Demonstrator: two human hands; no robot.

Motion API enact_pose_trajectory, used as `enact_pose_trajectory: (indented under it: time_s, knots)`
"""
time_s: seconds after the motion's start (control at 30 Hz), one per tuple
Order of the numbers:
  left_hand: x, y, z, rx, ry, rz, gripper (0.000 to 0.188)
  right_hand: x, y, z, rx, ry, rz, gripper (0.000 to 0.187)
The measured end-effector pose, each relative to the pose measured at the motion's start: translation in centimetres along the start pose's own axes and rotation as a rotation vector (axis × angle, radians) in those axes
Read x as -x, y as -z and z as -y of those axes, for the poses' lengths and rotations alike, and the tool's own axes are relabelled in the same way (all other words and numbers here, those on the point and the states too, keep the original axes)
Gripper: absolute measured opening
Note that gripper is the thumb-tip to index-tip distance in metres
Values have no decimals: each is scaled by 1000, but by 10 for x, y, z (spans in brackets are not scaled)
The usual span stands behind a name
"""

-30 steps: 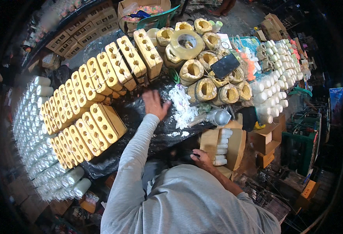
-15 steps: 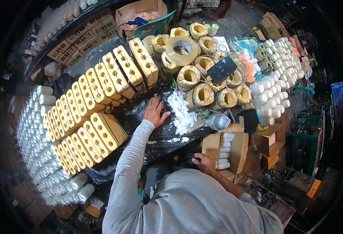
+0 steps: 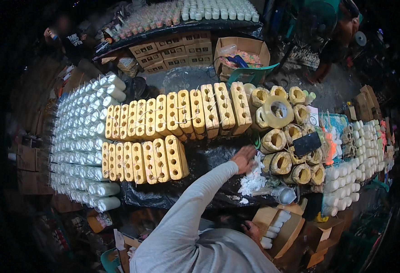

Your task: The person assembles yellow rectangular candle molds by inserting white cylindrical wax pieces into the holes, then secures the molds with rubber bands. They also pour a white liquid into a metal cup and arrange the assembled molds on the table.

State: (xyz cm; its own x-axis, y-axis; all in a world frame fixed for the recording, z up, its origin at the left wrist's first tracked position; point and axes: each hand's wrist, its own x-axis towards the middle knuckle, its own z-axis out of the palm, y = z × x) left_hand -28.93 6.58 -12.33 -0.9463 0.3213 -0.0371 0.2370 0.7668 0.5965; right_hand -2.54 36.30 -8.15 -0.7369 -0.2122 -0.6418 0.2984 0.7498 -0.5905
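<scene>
My left hand (image 3: 244, 159) is open, its fingers stretched toward the far side of the black plastic sheet (image 3: 209, 164), beside a heap of white scraps (image 3: 253, 178). It holds nothing that I can see. Low beside the carton (image 3: 288, 234) of white cylinders (image 3: 273, 230), my right hand (image 3: 253, 231) has its fingers curled; what they grip is dark and hard to make out. Two rows of yellow blocks with round holes, a back row (image 3: 172, 111) and a front row (image 3: 141, 161), stand left of my left hand. Hollow yellowish moulds (image 3: 274, 140) cluster to its right.
A roll of clear tape (image 3: 278, 112) and a dark phone (image 3: 307, 143) rest on the moulds. A metal pitcher (image 3: 285, 194) stands near the table's front edge. White cylinders (image 3: 79, 150) fill the left end, others (image 3: 339, 186) the right. Beyond are a box (image 3: 242, 48) and people.
My view has swung leftward, bringing the far table and people into sight. My left hand has moved right and away from me, closer to the moulds. My right hand stays low by the carton.
</scene>
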Motion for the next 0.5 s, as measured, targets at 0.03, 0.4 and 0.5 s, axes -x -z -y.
enact_pose_trajectory:
  time_s: [0.03, 0.4, 0.5]
  knots:
    - [9, -6, -4, 59, -65, -57, 78, 0, -1, 0, -30, 28, -24, 40]
    - [180, -6, -75, 127, -181, -230, 75, -24, -13, -47, -217, 582, 351, 45]
    - [215, 12, -85, 91, -94, -50, 78, -26, -8, -49, 20, 350, 334, 46]
